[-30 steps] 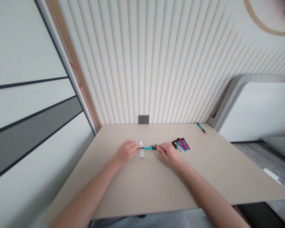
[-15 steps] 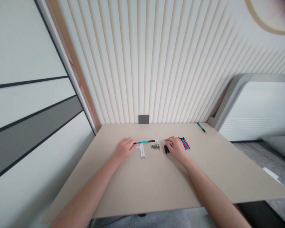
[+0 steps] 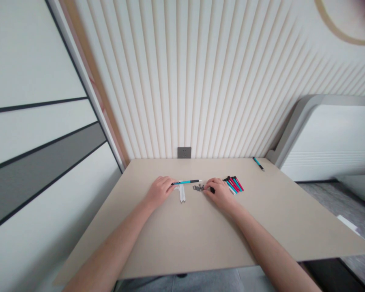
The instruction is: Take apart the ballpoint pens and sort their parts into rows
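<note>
My left hand (image 3: pixel 159 193) pinches the rear end of a blue pen (image 3: pixel 186 182) that has a black front grip, with a thin pale tip sticking out to the right. The pen lies level above some white refills (image 3: pixel 182 194). My right hand (image 3: pixel 220 192) has its fingertips at the right edge of a small pile of grey metal pen tips (image 3: pixel 197 187). Those fingers are drawn together, but whether a piece is between them is too small to see. Black grips (image 3: pixel 212 190) sit under the right hand, mostly hidden by it.
Right of my right hand lies a row of red, blue and white pen barrels (image 3: pixel 235 184). Another blue pen (image 3: pixel 258 164) rests at the table's (image 3: pixel 182 239) far right corner. Behind the table is a ribbed wall with a dark socket (image 3: pixel 184 152).
My right hand has moved left from the black grips to the metal tips, uncovering more of the pen barrels. The left hand and its pen have stayed in place.
</note>
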Motion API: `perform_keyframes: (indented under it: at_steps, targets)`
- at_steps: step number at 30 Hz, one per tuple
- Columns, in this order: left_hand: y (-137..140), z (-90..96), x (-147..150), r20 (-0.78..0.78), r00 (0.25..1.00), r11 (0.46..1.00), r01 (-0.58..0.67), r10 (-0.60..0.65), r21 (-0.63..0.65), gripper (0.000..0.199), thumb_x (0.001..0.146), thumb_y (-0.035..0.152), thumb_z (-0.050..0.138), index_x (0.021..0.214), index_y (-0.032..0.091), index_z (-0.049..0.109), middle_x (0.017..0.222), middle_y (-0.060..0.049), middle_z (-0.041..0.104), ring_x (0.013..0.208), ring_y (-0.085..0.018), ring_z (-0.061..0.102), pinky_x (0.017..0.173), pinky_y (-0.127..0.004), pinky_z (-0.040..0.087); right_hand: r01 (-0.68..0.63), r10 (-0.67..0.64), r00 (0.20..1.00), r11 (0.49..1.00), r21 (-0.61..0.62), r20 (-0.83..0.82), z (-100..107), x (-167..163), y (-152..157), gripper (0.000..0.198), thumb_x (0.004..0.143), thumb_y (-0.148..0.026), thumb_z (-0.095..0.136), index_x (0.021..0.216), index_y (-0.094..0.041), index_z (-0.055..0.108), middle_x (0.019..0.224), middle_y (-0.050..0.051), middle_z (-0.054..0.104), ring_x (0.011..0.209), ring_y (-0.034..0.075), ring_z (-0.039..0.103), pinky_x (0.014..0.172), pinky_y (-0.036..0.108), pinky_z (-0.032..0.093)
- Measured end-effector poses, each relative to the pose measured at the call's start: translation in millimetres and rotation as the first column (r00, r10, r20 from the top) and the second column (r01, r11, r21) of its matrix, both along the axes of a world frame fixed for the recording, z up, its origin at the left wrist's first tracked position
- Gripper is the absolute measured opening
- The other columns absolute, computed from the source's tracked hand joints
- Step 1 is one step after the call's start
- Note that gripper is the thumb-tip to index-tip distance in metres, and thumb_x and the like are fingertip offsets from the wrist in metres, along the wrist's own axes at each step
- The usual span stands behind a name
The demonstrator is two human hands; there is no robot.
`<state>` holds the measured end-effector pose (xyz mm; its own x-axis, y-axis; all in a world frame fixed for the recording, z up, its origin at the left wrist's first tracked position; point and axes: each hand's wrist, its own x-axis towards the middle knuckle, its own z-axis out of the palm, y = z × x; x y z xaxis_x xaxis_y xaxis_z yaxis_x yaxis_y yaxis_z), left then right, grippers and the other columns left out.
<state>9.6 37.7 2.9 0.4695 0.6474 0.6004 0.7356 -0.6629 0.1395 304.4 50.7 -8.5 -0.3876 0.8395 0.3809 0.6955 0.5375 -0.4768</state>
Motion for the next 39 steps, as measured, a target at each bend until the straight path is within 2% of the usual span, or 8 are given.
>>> perform_keyframes:
  at_steps: [7, 17, 20, 22, 27, 39]
  targets:
    - [0.7, -1.7, -0.7, -0.012, 1.000, 1.000, 0.003, -0.003, -0.012, 0.012, 0.095, 0.027, 0.051, 0.100, 0.020, 0.059, 0.089, -0.004, 0.067, 0.081, -0.017, 0.061, 0.075, -0.032, 0.044, -0.003, 0.003, 1.000, 1.000, 0.001, 0.021, 4.4, -3.3, -4.0, 0.009, 0.084, -0.026, 0.060, 0.078, -0.022, 0.066, 0.093, 0.005, 0.064, 0.093, 0.021, 0.055, 0.084, 0.036, 0.038]
    - [1.2, -1.7, -0.3, -0.004, 1.000, 1.000, 0.013, -0.013, 0.001, 0.015, 0.095, 0.028, 0.050, 0.099, 0.019, 0.061, 0.087, -0.004, 0.067, 0.079, -0.016, 0.061, 0.073, -0.031, 0.045, -0.005, 0.005, 0.999, 1.000, -0.007, 0.051, 6.1, -2.5, -4.8, 0.005, 0.082, -0.026, 0.062, 0.082, -0.022, 0.065, 0.090, 0.005, 0.065, 0.091, 0.022, 0.056, 0.081, 0.035, 0.039]
    - [0.8, -1.7, -0.4, -0.002, 1.000, 1.000, 0.009, -0.009, -0.004, 0.014, 0.096, 0.028, 0.050, 0.099, 0.019, 0.060, 0.089, -0.004, 0.067, 0.080, -0.017, 0.060, 0.074, -0.032, 0.045, 0.015, -0.015, 1.000, 1.000, -0.012, -0.018, 5.4, -2.3, -1.7, 0.009, 0.083, -0.027, 0.059, 0.080, -0.021, 0.065, 0.086, 0.005, 0.067, 0.087, 0.021, 0.058, 0.080, 0.035, 0.041]
    - [0.5, -1.4, -0.5, -0.002, 1.000, 1.000, 0.003, -0.003, -0.008, 0.013, 0.095, 0.027, 0.050, 0.098, 0.019, 0.060, 0.089, -0.004, 0.067, 0.080, -0.017, 0.060, 0.073, -0.032, 0.044, 0.046, -0.052, 0.991, 0.998, -0.045, -0.125, 4.9, -2.0, 0.9, 0.012, 0.084, -0.029, 0.056, 0.081, -0.021, 0.065, 0.082, 0.004, 0.067, 0.081, 0.020, 0.059, 0.076, 0.033, 0.043]
    - [0.0, -0.3, -0.2, -0.002, 1.000, 1.000, 0.012, -0.012, -0.006, 0.014, 0.096, 0.028, 0.050, 0.098, 0.019, 0.060, 0.088, -0.004, 0.067, 0.079, -0.017, 0.060, 0.073, -0.031, 0.045, 0.068, -0.108, 0.920, 0.991, -0.119, -0.377, 5.1, -1.9, 3.0, 0.017, 0.084, -0.035, 0.054, 0.085, -0.020, 0.062, 0.080, 0.003, 0.068, 0.073, 0.018, 0.061, 0.068, 0.030, 0.047]
    - [-2.4, 2.5, 1.9, 0.000, 0.999, 0.999, 0.040, -0.040, 0.027, 0.014, 0.096, 0.029, 0.050, 0.099, 0.019, 0.059, 0.088, -0.004, 0.068, 0.080, -0.016, 0.061, 0.074, -0.030, 0.043, 0.050, -0.082, 0.890, 0.995, -0.083, -0.448, 10.0, -4.8, -3.1, 0.018, 0.083, -0.030, 0.049, 0.089, -0.019, 0.062, 0.081, 0.004, 0.067, 0.070, 0.017, 0.059, 0.065, 0.029, 0.046]
